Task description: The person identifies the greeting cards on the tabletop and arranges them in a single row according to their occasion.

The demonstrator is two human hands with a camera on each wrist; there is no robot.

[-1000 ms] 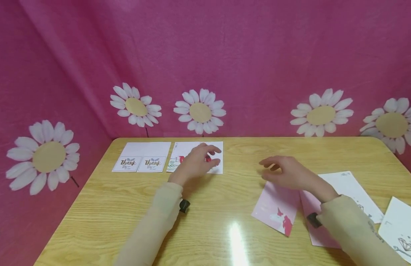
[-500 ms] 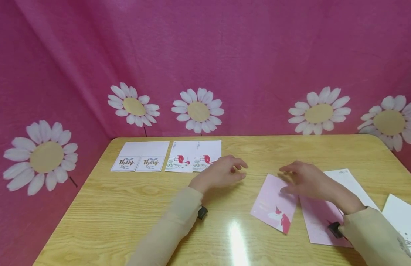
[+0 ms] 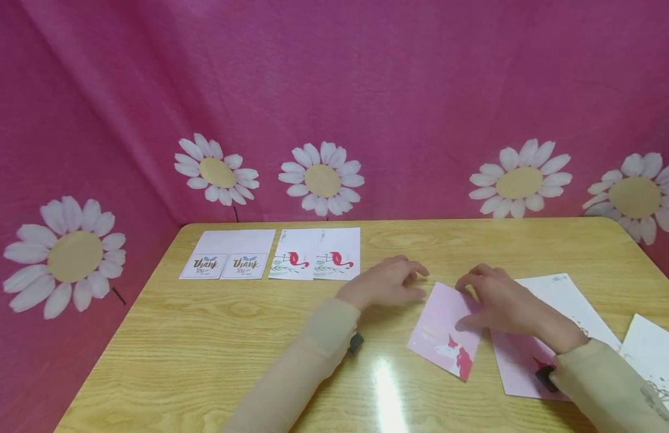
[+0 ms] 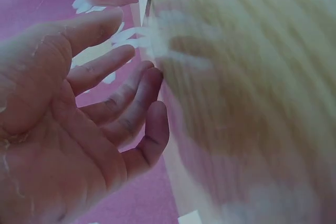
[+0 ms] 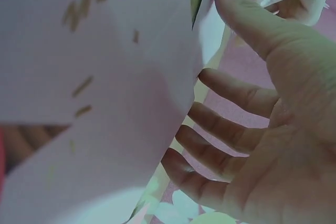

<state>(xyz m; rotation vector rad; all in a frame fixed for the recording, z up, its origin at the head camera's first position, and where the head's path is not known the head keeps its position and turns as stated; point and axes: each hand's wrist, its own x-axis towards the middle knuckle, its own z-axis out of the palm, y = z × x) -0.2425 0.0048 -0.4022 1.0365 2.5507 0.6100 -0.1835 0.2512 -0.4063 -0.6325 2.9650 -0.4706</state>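
Note:
A pink card with a white-and-red unicorn lies tilted on the table between the two hands. My right hand is over its right side, thumb and fingertips at the card and the fingers loosely bent. In the right wrist view the fingertips meet the surface of a pink card, and nothing is pinched. My left hand hovers just left of the unicorn card, apart from it. Relaxed, spread fingers with nothing in them show in the left wrist view. A second pink card lies partly under the right wrist.
At the back left, two "thank you" cards lie side by side, and two flamingo cards overlap to their right. White cards lie at the right. A pink daisy-print curtain stands behind the wooden table.
My left hand has left the flamingo cards, uncovering them, and moved right to beside the unicorn card. My right hand has shifted right and now reaches the unicorn card's right side.

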